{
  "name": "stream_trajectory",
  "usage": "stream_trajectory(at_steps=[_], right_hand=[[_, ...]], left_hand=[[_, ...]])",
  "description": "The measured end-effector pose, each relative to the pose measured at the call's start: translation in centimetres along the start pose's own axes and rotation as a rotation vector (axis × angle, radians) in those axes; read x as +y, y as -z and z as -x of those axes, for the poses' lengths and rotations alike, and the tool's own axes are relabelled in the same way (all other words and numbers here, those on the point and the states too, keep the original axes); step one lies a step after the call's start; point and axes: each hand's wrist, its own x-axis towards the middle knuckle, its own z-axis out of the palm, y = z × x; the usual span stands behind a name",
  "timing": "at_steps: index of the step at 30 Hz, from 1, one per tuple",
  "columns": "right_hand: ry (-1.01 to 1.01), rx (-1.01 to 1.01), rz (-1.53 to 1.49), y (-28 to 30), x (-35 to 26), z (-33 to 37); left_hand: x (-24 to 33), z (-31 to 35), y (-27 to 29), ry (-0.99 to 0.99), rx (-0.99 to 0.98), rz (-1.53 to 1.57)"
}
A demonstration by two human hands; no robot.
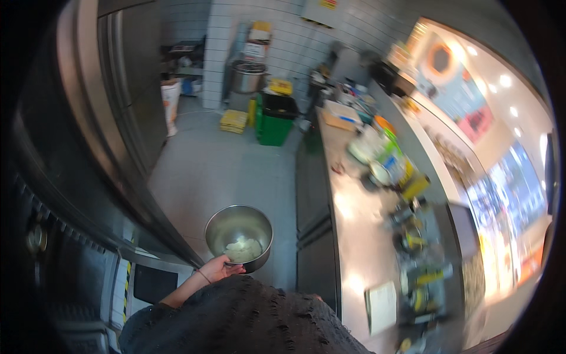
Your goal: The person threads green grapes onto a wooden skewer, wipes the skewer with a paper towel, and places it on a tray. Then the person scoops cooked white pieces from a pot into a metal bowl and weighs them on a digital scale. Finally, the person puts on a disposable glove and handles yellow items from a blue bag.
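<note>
A deep stainless steel mixing bowl (pixel 216 227) hangs in front of me above the floor, tipped so that its inside shows. Its bottom holds a pale, whitish lump (pixel 243 250), perhaps dough; I cannot make out exactly what it is. My left hand (pixel 217 269) is closed on the near left side of the bowl, with the fingers reaching beneath it. A dark cord or band circles that wrist. My dark, textured garment fills the lower edge, and my right hand does not show.
A steel worktop (pixel 348 236) runs along my right, with a paper sheet (pixel 382 308), blurred containers and a pale tray (pixel 341 115) on it. Tall steel cabinets (pixel 127 76) stand at left. Ahead are a green bin (pixel 275 128) and a yellow stack (pixel 234 121) on the grey floor.
</note>
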Motion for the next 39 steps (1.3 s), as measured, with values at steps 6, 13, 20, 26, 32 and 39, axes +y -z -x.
stream_trajectory(at_steps=[6,13,20,26,32,39], right_hand=[[0.294,0.051,-0.094,14.0,-24.0,-34.7],[0.489,0.126,0.169,12.7,-43.0,-57.9],[0.040,-0.020,0.401,10.2,-53.6,-76.8],[-0.059,0.026,0.480,7.5,-65.0,-102.1],[0.376,0.354,0.429,8.6,-92.0,-128.7],[0.748,-0.043,0.278,-3.7,-140.8,-144.5]], left_hand=[[17.6,-15.8,-2.0,-0.201,0.149,0.231],[46.5,-31.8,-0.8,-0.356,0.320,0.308],[74.6,-35.0,0.0,-0.501,0.328,0.224],[96.6,-43.5,2.5,-0.583,0.355,0.243],[118.5,-43.5,2.4,-0.457,0.394,0.302],[145.2,-46.0,3.1,-0.549,0.487,0.081]])
